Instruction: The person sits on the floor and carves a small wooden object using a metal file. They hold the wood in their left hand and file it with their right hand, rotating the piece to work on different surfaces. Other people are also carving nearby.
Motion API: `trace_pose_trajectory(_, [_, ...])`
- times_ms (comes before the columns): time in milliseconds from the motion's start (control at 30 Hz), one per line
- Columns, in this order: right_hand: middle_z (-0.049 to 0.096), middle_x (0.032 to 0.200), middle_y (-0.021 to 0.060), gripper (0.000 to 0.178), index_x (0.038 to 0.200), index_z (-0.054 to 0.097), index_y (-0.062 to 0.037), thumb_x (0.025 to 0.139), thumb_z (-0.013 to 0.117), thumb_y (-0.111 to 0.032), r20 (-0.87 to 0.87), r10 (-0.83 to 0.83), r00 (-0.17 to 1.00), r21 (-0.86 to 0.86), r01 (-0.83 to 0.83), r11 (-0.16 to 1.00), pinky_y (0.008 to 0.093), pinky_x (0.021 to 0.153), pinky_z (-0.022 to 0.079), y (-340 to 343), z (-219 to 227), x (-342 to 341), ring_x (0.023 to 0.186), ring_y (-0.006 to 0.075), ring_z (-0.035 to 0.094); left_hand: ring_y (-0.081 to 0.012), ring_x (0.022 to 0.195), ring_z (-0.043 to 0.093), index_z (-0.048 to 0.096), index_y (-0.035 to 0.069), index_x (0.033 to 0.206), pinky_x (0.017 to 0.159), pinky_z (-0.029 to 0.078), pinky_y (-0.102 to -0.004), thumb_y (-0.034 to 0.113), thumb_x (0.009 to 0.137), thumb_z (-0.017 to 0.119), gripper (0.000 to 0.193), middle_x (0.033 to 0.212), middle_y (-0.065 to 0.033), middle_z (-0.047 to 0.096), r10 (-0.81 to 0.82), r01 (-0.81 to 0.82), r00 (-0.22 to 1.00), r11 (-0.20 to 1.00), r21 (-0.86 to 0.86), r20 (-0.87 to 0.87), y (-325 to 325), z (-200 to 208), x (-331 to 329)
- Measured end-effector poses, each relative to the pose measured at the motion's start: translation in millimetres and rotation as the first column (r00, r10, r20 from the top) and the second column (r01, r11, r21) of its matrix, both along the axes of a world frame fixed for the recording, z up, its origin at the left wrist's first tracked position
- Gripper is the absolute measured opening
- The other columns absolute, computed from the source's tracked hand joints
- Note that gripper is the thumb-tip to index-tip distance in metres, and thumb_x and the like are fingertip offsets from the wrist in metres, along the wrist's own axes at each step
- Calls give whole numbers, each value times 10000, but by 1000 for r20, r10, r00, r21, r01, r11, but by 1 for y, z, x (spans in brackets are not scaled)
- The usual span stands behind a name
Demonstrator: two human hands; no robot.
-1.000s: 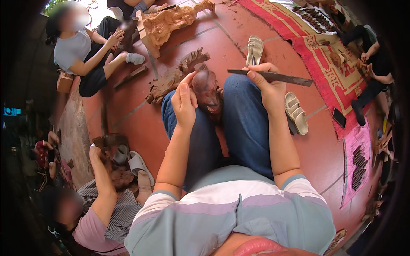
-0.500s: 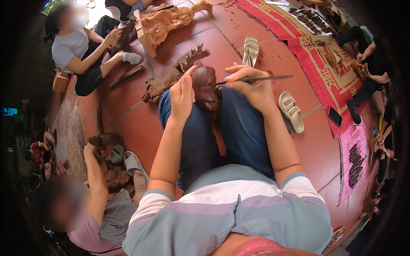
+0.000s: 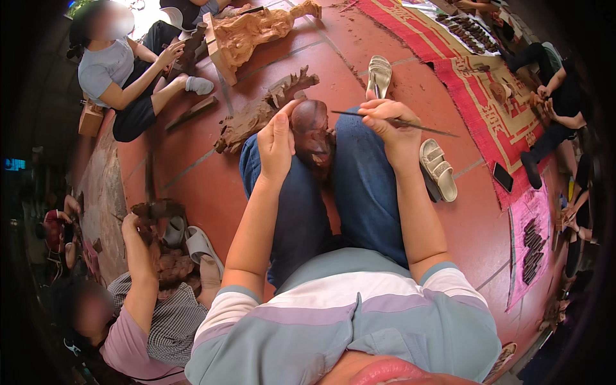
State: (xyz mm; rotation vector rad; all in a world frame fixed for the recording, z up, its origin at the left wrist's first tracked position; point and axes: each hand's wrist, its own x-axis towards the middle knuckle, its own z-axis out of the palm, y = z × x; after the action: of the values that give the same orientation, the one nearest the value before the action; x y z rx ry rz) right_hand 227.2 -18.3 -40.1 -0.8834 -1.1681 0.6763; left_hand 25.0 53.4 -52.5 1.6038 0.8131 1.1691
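A dark reddish-brown wood carving (image 3: 310,122) with a smooth rounded top is held up between my knees. My left hand (image 3: 277,146) is cupped against its left side, thumb up and fingers reaching round behind, partly hidden. To the right of the carving, over my right knee, my right hand (image 3: 393,131) pinches a slender dark rod-shaped tool (image 3: 350,114). The tool's left tip points toward the carving but stands apart from it. Its other end sticks out past my hand to the right.
A rough, jagged wood piece (image 3: 250,125) lies left of my knees. Beyond it rests a large orange-brown carved figure (image 3: 256,32). Sandals (image 3: 438,170) sit at the right, near a red mat (image 3: 471,112) and a phone (image 3: 503,176). Co-workers sit on both sides.
My right hand has drawn back to the right, taking the tool's tip off the carving. My left hand and the carving stay almost in place. The lower-left co-worker's head has shifted.
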Motion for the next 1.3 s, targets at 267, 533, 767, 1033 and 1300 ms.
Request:
trace_pose_trajectory(267, [704,827,22,100,804,724,-61,716,759,-28,98,-79,992,13,78,997,444,1106,291,5,0,13,940,139,624,-16,494,385,565,-20,1259,473,309,-180,223,1018,406,377,635,37,492,47,-46,999,999,20,-6,-9,2,1])
trace_pose_trajectory(533, [691,830,37,84,773,726,-78,719,774,-35,126,-18,992,-36,23,999,436,1067,360,3,24,3,874,144,641,-304,1359,288,104,44,1498,1112,246,-394,99,809,656,885,1506,-162,234,30,-29,1000,990,139,-2,-23,-11,6])
trace_pose_trajectory(767, [700,837,50,83,818,691,-16,747,718,18,251,17,968,51,-31,998,399,1063,356,-2,24,0,792,139,649,-368,1404,221,-63,76,1498,1129,233,-425,149,687,808,1192,1514,-261,159,157,-123,948,983,136,-276,-26,-7,24])
trace_pose_trajectory(1033, [696,848,64,87,844,674,-12,780,724,19,-109,-113,988,9,115,993,296,867,486,2,20,25,805,105,630,-328,1157,526,-99,157,1503,988,421,-391,81,675,783,1212,1294,-252,471,202,-167,917,978,129,-345,-6,-3,27])
trace_pose_trajectory(1300, [672,856,54,84,874,655,-32,817,714,-15,-258,-176,950,-76,162,984,293,927,474,-6,10,31,810,99,620,-290,1164,515,-106,181,1508,998,412,-366,63,656,768,1226,1353,-229,419,25,-40,944,998,-39,-328,14,15,21])
